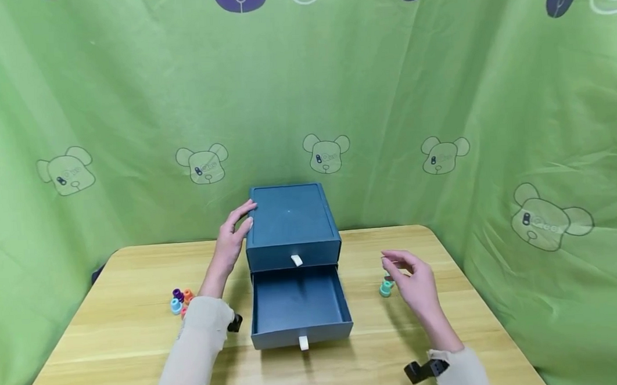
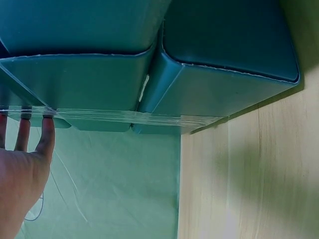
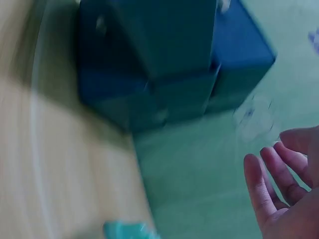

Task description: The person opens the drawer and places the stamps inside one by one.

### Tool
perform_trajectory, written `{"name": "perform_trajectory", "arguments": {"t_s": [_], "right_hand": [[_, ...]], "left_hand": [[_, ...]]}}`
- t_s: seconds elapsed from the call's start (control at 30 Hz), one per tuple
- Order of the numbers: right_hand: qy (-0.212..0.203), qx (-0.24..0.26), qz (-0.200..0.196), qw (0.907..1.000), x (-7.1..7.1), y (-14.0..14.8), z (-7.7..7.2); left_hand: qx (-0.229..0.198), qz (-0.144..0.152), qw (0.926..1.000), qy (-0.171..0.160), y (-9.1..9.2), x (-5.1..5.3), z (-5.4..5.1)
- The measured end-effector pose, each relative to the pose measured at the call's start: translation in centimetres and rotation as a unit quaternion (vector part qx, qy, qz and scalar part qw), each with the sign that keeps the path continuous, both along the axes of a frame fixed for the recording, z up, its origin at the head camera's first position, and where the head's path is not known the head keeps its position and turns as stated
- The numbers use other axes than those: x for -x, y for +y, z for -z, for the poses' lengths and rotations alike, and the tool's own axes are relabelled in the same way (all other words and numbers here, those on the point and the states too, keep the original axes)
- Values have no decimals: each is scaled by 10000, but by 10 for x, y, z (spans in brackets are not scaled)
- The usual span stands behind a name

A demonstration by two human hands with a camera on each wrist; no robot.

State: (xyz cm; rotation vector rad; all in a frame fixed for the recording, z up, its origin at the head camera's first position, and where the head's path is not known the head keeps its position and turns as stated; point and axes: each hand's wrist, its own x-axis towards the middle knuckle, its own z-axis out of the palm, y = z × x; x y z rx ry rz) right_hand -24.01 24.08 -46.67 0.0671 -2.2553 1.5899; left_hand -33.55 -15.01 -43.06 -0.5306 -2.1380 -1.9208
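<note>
A dark blue two-drawer storage box (image 1: 289, 217) stands at the back middle of the table. Its lower drawer (image 1: 276, 338) is pulled out and its bare inside shows; the upper drawer (image 1: 270, 257) is closed. My left hand (image 1: 229, 237) rests its fingertips on the box's left side near the top; in the left wrist view, its straight fingers (image 2: 47, 134) touch the wall. To the right, my right hand (image 1: 412, 277) hovers with loosely bent fingers and holds nothing. Just beside it, small teal flared pieces (image 1: 385, 289) stand on the table, partly hidden by the fingers.
Several small flared pieces, among them a light blue one (image 1: 175, 306) and a purple one (image 1: 177, 294), cluster left of the box, partly behind the left forearm. A green curtain (image 1: 377, 96) hangs behind the wooden table (image 1: 116, 319). Clear tape (image 2: 164, 118) runs along the box's side.
</note>
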Motion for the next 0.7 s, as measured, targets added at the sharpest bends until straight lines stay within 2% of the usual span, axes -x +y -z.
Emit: {"name": "perform_trajectory", "arguments": {"t_s": [0.17, 0.37, 0.53, 0.7], "right_hand": [[-555, -271, 77, 9981, 16, 25, 27], [-1330, -552, 55, 9896, 23, 40, 50], [-1643, -812, -39, 9831, 27, 45, 63], [-1814, -791, -59, 9802, 29, 47, 68]], "left_hand": [[-31, -31, 10000, 6, 1, 0, 1], [18, -16, 10000, 49, 1, 0, 1], [-20, -46, 10000, 78, 1, 1, 1], [-15, -51, 10000, 69, 1, 1, 1]]}}
